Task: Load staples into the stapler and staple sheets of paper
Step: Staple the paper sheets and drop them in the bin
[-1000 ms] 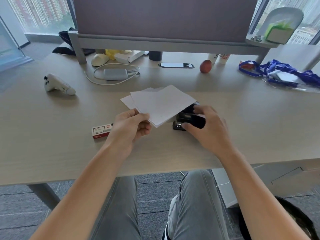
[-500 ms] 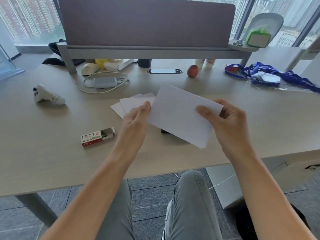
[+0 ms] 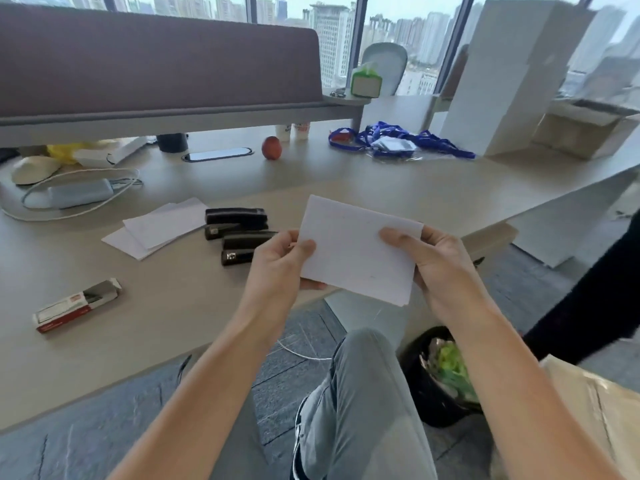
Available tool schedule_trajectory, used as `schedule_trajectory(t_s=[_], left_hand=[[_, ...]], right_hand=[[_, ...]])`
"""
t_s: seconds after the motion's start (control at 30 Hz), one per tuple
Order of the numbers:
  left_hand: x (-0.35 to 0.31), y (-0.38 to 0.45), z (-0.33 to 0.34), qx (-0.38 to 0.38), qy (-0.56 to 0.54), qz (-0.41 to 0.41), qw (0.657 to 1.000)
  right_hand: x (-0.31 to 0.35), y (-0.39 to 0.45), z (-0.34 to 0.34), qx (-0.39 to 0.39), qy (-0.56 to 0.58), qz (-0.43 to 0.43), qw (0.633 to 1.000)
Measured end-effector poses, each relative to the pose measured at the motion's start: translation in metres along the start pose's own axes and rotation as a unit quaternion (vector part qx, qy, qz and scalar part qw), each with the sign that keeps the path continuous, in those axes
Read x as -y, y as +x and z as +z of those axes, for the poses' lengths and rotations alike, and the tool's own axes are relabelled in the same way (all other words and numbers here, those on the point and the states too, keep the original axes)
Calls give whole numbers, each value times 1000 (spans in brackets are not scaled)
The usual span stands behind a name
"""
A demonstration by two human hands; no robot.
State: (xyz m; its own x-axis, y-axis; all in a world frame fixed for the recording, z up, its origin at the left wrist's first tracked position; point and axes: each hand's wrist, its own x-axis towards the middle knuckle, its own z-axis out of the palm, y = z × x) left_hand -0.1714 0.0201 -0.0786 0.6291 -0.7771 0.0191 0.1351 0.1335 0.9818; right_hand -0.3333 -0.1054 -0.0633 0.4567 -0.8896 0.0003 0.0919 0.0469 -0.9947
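both hands (image 3: 277, 268) pinching paper stack (image 3: 356, 251) edges

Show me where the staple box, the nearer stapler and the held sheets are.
staple box (image 3: 77, 305), head view, its top face.
nearer stapler (image 3: 242, 247), head view, its black body.
held sheets (image 3: 356, 251), head view, their middle.

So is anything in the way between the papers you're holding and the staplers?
Nothing visible is. Both hands, left hand and right hand, hold the paper stack up in the air. The two black staplers lie on the desk just beside the left hand, with only bare desk between.
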Motion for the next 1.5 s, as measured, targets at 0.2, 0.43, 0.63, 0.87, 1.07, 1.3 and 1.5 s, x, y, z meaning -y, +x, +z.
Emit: schedule_trajectory(t_s=[0.2,0.43,0.63,0.87,1.07,1.3,1.5], left_hand=[[10,-9,46,76,-8,-3,997],[33,-6,94,136,55,79,986],[77,1,145,159,165,102,968],[135,18,211,199,193,118,953],[180,40,253,260,228,100,933],[239,77,288,271,327,63,903],[283,109,283,286,404,35,868]], right_hand=[[12,-34,-49,-79,-20,-19,997],[9,-56,-108,-180,-242,-84,950],[-22,-67,-169,-214,-369,-34,904],[-69,-49,-237,-294,-82,109,946],[-98,-25,-284,-243,174,248,922],[-160,23,-320,-329,105,276,897],[-249,69,-336,-353,55,361,861]])
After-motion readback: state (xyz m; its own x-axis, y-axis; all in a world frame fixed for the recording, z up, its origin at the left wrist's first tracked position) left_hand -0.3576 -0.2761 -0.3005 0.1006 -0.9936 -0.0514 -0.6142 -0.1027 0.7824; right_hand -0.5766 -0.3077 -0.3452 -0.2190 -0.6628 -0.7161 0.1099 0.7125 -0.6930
